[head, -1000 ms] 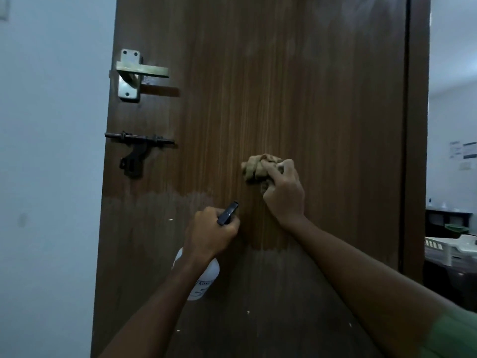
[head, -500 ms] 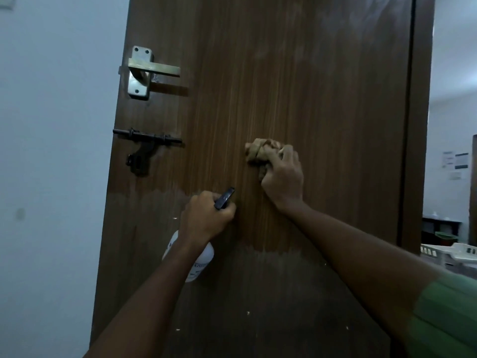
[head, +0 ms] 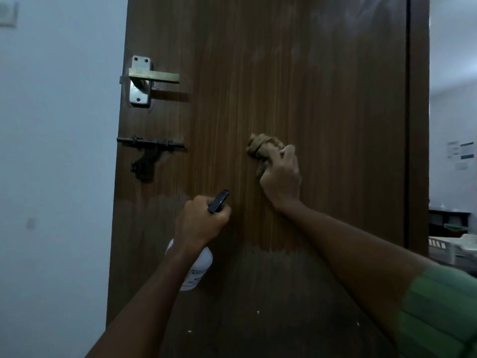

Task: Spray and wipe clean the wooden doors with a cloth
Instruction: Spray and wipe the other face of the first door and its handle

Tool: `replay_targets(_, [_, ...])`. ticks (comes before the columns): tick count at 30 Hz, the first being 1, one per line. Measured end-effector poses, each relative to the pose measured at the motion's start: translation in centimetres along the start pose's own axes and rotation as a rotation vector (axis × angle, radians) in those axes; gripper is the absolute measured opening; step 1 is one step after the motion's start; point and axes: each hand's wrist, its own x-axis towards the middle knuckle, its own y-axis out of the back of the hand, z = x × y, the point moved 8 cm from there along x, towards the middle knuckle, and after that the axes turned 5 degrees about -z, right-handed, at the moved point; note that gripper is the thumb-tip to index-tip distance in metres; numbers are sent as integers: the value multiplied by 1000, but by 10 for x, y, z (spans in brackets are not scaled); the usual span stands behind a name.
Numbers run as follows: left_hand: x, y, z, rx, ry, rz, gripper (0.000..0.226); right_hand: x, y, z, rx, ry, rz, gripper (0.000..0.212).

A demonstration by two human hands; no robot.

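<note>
Two raised hands (head: pixel 281 180) (head: pixel 201 221): cloth (head: pixel 262 149) against door (head: pixel 322 99), bottle (head: pixel 195 267) gripped.

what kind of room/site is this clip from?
Probably an office or institutional interior: a wooden door with a lever handle and sliding bolt, and paper notices on the wall beyond.

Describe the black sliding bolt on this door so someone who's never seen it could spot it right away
Start at the wooden door and go to its left edge, where the silver lever handle sits. Straight below it is the black sliding bolt, a thin horizontal rod with a dark bracket hanging beneath. It is the only black fitting there, and it is matte, unlike the shiny handle above.
</note>
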Motion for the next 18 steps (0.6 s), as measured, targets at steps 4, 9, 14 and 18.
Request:
replay_targets(4, [-22, 14, -29, 84, 60, 15, 38, -120, -47, -55, 38, 738, -446, 46])
replay_targets(9, [-56, 16, -27, 181, -34, 78, 34, -132, -73, -76, -138, 1142, -591, 56])
replay_targets(14, [-65, 28, -32, 200, -66, 132, 32, -79, -43, -72, 85, 106, -105, 39])
replay_targets(18, [-77, 44, -33, 221, -134, 173, 21, -140, -83, -140, 48, 825, -386, 35])
